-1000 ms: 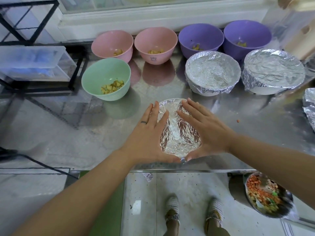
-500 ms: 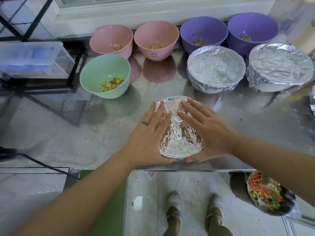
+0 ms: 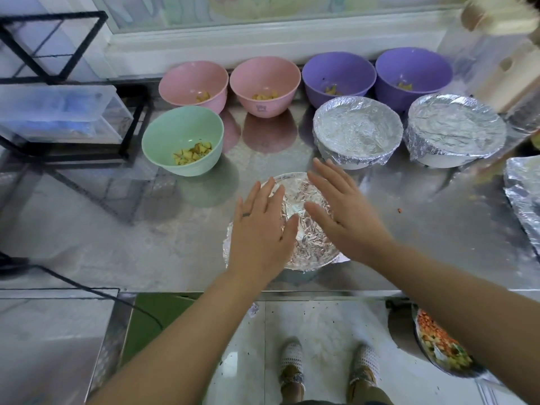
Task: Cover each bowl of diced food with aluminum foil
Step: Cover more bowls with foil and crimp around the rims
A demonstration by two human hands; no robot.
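The left hand [image 3: 260, 238] and right hand [image 3: 344, 217] lie flat, fingers straight, over the foil-covered bowl [image 3: 311, 248] at the steel table's [image 3: 175, 244] front edge. The foil looks thin and likely tears easily; it is best pressed at the rim.

At the upper left of your view a black metal rack [image 3: 134, 124] and a clear plastic drawer box [image 3: 58, 112] sit together. A white window sill [image 3: 263, 39] runs along the top. A small red crumb [image 3: 399, 210] lies on the steel table [image 3: 117, 229], right of centre. At the lower right you see a pan of chopped vegetables [image 3: 441, 346]; a black cable [image 3: 87, 290] crosses the lower left.
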